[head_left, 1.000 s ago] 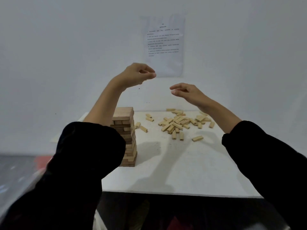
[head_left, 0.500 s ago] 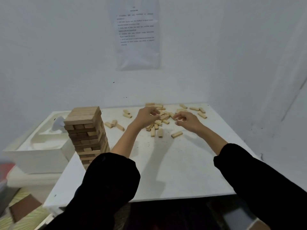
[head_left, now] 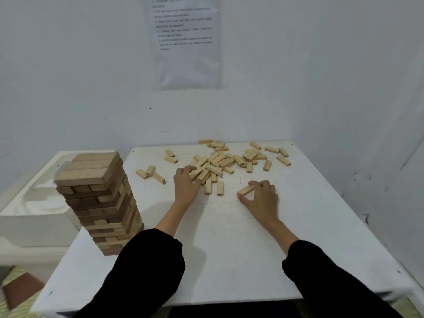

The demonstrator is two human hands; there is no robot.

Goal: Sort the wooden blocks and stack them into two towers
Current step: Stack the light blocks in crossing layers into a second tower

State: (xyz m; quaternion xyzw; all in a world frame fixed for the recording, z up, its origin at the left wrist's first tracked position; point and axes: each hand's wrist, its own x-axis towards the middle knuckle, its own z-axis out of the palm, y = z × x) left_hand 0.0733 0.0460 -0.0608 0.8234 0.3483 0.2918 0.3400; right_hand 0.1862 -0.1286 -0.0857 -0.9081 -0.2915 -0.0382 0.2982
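White table, right hand pinching a block (long axis near-left to far-right), left hand at pile, grip unclear

One tower at 9 o'clock, dozens of loose blocks at 12 o'clock, two hands: left hand, right hand.

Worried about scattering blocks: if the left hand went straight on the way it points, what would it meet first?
The left hand would meet the loose pile of blocks; its fingertips seem to touch the near edge, though depth is unclear.
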